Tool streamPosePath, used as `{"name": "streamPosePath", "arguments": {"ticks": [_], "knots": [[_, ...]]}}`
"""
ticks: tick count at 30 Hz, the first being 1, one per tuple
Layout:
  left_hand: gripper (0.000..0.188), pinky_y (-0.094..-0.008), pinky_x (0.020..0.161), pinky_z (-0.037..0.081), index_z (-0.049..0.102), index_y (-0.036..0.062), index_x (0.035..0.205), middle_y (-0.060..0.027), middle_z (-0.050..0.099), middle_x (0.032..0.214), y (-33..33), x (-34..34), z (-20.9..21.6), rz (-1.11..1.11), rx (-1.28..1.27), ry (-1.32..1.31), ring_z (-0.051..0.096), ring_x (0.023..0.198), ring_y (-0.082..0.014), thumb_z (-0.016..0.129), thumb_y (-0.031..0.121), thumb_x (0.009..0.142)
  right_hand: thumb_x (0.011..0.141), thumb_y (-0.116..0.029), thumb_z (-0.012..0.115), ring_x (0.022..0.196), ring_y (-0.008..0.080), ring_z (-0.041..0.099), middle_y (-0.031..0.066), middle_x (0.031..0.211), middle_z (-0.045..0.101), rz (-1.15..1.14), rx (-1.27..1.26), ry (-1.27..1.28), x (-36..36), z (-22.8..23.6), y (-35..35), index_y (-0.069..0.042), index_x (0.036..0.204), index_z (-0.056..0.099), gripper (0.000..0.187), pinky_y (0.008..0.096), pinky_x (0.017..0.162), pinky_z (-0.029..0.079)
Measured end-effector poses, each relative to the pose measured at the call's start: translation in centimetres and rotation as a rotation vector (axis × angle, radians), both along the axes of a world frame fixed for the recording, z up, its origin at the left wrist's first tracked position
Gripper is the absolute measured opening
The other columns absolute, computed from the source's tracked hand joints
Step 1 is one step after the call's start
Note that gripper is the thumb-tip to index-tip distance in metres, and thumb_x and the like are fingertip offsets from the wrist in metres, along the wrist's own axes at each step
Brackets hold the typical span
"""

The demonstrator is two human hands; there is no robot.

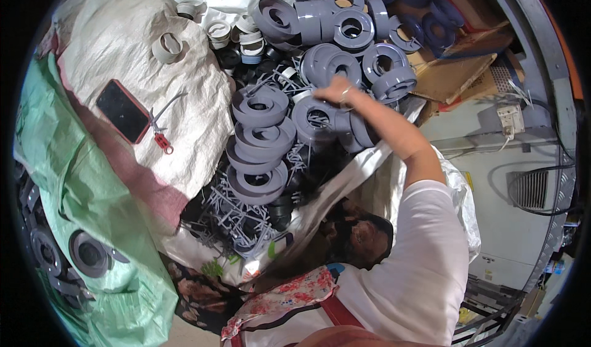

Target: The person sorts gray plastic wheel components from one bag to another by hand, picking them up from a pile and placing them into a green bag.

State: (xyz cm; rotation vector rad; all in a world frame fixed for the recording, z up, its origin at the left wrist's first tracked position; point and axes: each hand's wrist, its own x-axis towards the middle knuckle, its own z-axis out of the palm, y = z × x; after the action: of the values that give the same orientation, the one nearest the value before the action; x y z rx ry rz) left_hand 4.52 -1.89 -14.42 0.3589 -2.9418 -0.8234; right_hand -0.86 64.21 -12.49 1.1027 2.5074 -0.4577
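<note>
Grey plastic reel (315, 120) lies on the heap of like reels, near the middle of the view, and the right hand (337, 92) rests on its upper rim, fingers curled down over it; whether they grip it I cannot tell. The left hand is out of view. The reel is round, flanged, with a hollow hub. Left of it stands a leaning stack of reels (258, 144). Further left, a dark phone (123, 111) lies on a white sack (117, 39).

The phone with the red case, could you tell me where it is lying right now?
In the head view, the phone lies on the left, face up on a white woven sack, beside a small red clip, left of the stacked grey spools.
</note>
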Motion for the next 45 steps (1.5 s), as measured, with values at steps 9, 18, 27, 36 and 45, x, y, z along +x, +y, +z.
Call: {"name": "streamPosePath", "arguments": {"ticks": [9,18,27,36,45], "knots": [[0.023,-0.0249,0.053,0.034,0.049,-0.0045,0.1,-0.0045,0.044,0.065,-1.1,3.0,9.3,0.166,0.198,0.125,0.041,0.059,-0.0124,0.046,0.016,0.091,0.067,-0.041,0.063,0.093,0.0377,0.057,0.0237,0.1,0.059,-0.361,0.384,0.957,-1.4,4.3,7.4,0.003,0.102,0.058,0.057,0.0412,0.085,0.044],[0.048,-0.0292,0.087,0.043,0.042,-0.0081,0.119,-0.0137,0.05,0.107,38.2,-17.4,8.6,-0.613,1.094,-0.294,0.054,0.099,-0.022,0.06,0.02,0.083,0.075,-0.067,0.043,0.118,0.0353,0.043,0.0272,0.126,0.044,-0.914,0.331,0.589,3.2,3.4,27.1,0.014,0.12,0.043,0.092,0.0389,0.099,0.033],[0.086,-0.0357,0.097,0.031,0.031,-0.0073,0.128,-0.0154,0.044,0.126,63.2,-28.9,-4.8,-0.677,1.205,-0.643,0.044,0.113,-0.0258,0.068,0.046,0.071,0.074,-0.058,0.052,0.108,0.0283,0.051,0.0223,0.118,0.053,-0.643,0.104,0.488,2.0,-1.6,32.3,0.013,0.114,0.05,0.081,0.036,0.089,0.037],[0.072,-0.032,0.092,0.035,0.031,-0.004,0.124,-0.0192,0.046,0.117,60.0,-28.2,-3.4,-0.886,1.022,-0.215,0.047,0.106,-0.0277,0.062,0.023,0.065,0.073,-0.032,0.07,0.094,0.0157,0.056,0.0089,0.105,0.059,-0.267,-0.325,0.937,0.6,4.4,17.9,0.0,0.111,0.057,0.051,0.0293,0.081,0.046],[0.07,-0.0353,0.09,0.038,0.035,-0.0068,0.118,-0.0204,0.048,0.108,46.4,-27.3,2.7,-0.989,0.825,0.128,0.05,0.1,-0.0295,0.064,0.018,0.059,0.072,-0.028,0.073,0.09,0.0159,0.053,0.007,0.099,0.058,-0.064,-0.307,1.164,1.1,7.4,3.7,-0.001,0.108,0.055,0.048,0.0304,0.081,0.044]]}}
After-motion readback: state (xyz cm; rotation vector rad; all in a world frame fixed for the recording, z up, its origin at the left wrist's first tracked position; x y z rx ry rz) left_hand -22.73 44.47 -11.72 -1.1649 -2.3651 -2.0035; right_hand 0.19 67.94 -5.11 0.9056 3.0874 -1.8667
